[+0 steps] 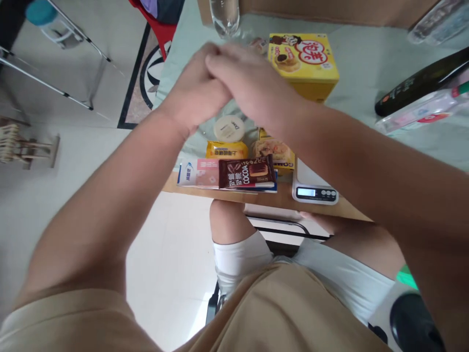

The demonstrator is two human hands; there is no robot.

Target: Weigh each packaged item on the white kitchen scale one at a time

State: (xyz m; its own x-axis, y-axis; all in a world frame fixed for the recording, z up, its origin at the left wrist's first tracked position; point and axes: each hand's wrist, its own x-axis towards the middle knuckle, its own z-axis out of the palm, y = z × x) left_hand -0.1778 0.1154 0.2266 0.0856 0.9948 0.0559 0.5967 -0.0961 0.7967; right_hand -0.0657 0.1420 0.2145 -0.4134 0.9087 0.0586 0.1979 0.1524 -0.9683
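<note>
My left hand [201, 88] and my right hand [252, 80] are pressed together above the table, fingers closed and blurred at the tips. The right thumb lies over the left hand. Whatever they may hold between them is hidden. Just below them sits a round white Dove lid or tub [229, 128]. A yellow snack packet [226, 149] lies nearer to me, beside a yellow picture-printed packet [274, 150]. At the front edge, a brown cocoa biscuit packet [247, 172] rests on a pink and white flat pack [200, 173]. Beyond my right hand stands a yellow snack box [304, 58].
A white digital scale [315, 188] with a lit display sits at the front edge, partly under my right forearm. A clear glass [224, 17] stands at the back. Right of it are a cardboard box [322, 12], a dark bottle [421, 80] and a clear bottle [421, 111].
</note>
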